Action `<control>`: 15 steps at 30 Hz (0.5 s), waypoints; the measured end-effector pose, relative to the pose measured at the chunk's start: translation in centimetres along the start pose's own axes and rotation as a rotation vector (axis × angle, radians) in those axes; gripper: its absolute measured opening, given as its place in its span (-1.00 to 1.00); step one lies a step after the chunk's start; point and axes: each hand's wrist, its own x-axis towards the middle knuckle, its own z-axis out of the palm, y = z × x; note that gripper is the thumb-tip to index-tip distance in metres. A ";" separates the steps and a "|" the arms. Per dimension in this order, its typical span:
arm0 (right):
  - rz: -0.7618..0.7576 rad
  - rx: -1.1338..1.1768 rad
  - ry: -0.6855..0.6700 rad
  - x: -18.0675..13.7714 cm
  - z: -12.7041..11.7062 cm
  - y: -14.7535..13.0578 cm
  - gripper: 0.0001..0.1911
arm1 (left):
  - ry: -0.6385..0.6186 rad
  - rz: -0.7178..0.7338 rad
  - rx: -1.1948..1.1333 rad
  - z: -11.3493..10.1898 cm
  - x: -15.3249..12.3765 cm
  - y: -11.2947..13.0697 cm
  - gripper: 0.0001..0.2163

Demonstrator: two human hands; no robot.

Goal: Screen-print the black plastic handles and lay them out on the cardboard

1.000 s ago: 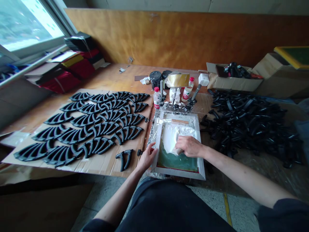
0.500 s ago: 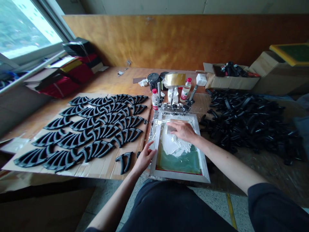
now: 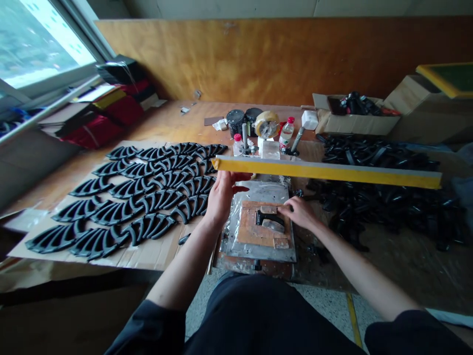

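Note:
A black curved handle [image 3: 269,217] lies on the brown base board [image 3: 249,234] of a metal printing plate [image 3: 242,252]. My right hand [image 3: 299,212] is at its right end with bent fingers, closed on it; the fingertips are partly hidden. Further left and higher, my left hand [image 3: 221,195] is raised with its fingers stretched apart toward the right, and no object shows in it. Above both hands the screen printing frame [image 3: 328,172] is tilted up, so only its yellow and grey edge shows. It covers the top of my left hand; whether they touch, I cannot tell.
Rows of black curved handles [image 3: 125,197] lie on cardboard at left. A heap of black parts [image 3: 380,207] spreads at right. Behind the plate stand a tape roll [image 3: 266,124], bottles [image 3: 287,133] and black tubs [image 3: 235,122]. A cardboard box [image 3: 358,123] sits back right.
The screen frame has swung up off the plate, uncovering the handle. My right hand has left the white ink and come down to the handle. My left hand has moved up.

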 end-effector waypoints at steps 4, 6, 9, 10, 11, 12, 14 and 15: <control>0.021 -0.147 -0.101 -1.5 3.4 -6.0 -0.87 | -0.008 -0.264 -0.048 0.8 -3.2 -3.8 -0.52; 0.063 -0.151 -0.097 -2.0 3.5 -8.6 -0.89 | -0.146 -0.608 -0.040 1.1 -6.1 -6.6 -0.50; -0.005 -0.111 -0.094 -2.8 2.9 -12.1 -0.84 | -0.200 -0.842 -0.095 0.8 -9.6 -10.0 -0.56; -0.074 -0.089 -0.108 -3.0 2.6 -12.6 -0.84 | -0.159 -0.844 -0.106 0.2 -10.3 -10.7 -0.60; -0.144 -0.072 -0.124 -3.1 2.2 -12.6 -0.84 | -0.112 -0.829 -0.095 -0.7 -10.6 -11.1 -0.63; -0.201 -0.062 -0.137 -3.2 1.7 -11.9 -0.82 | -0.059 -0.810 -0.052 -2.0 -10.8 -11.2 -0.66; -0.220 -0.093 -0.149 -3.3 0.3 -8.4 -0.70 | 0.035 -0.749 0.093 -6.1 -10.9 -11.3 -0.66; -0.174 -0.126 -0.143 -3.5 -0.4 -5.7 -0.64 | 0.102 -0.717 0.194 -8.7 -11.0 -11.2 -0.63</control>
